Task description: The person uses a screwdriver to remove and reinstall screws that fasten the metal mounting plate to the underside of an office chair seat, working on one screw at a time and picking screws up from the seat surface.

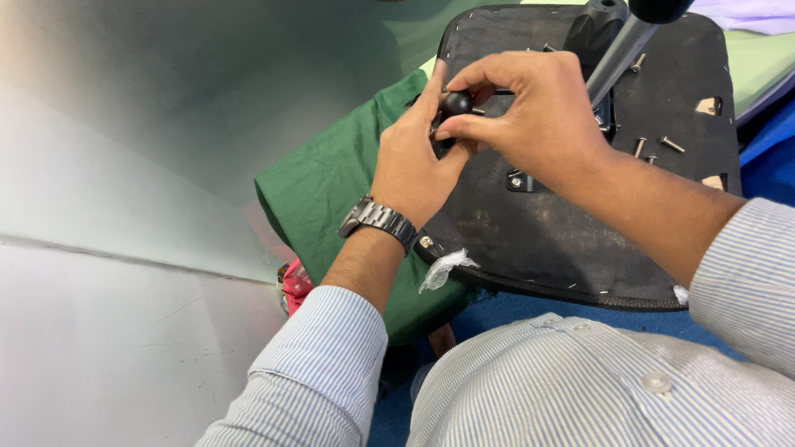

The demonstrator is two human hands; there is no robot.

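Note:
An upturned office chair seat (pixel 563 240), black fabric underside up, lies in front of me. Both hands meet over its left edge. My left hand (pixel 414 161), a metal watch on its wrist, cups a black lever from below. My right hand (pixel 530 108) pinches the lever's round black knob (pixel 456 103) between thumb and fingers. The lever's shaft is mostly hidden behind my fingers. A grey metal column (pixel 617 54) rises from the seat's mounting plate just beyond my right hand.
Several loose screws (pixel 671 145) lie on the seat underside at the right. Green cloth (pixel 331 190) lies under the seat's left side. A scrap of clear plastic (pixel 445 269) hangs at the near edge. A grey wall fills the left; blue floor shows below.

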